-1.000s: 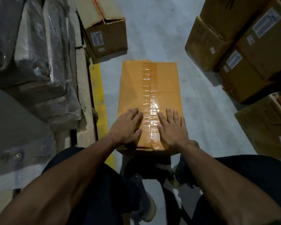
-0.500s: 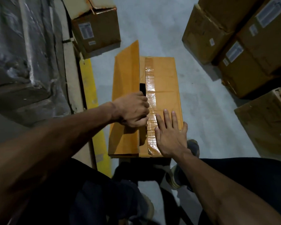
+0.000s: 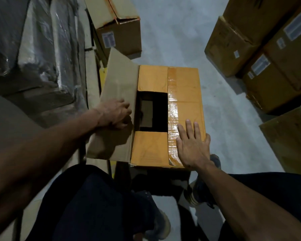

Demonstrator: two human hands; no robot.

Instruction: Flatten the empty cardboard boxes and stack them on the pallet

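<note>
- Grey concrete floor (image 3: 177, 32); brown cartons (image 3: 268, 49) stacked beyond the right hand (image 3: 192, 146), which lies flat on the orange box (image 3: 184, 94).
- Left hand (image 3: 114, 113) grasps the opened flap (image 3: 118, 87); plastic-wrapped goods (image 3: 33, 49) lie left of it.

The left hand (image 3: 114, 113) curls its fingers round a flap edge — wrist bent outward. The right hand (image 3: 192, 146) lies flat, fingers straight, slightly spread.

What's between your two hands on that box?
In the head view, between left hand and right hand lies the box's dark opening, one short flap and the taped seam.
</note>
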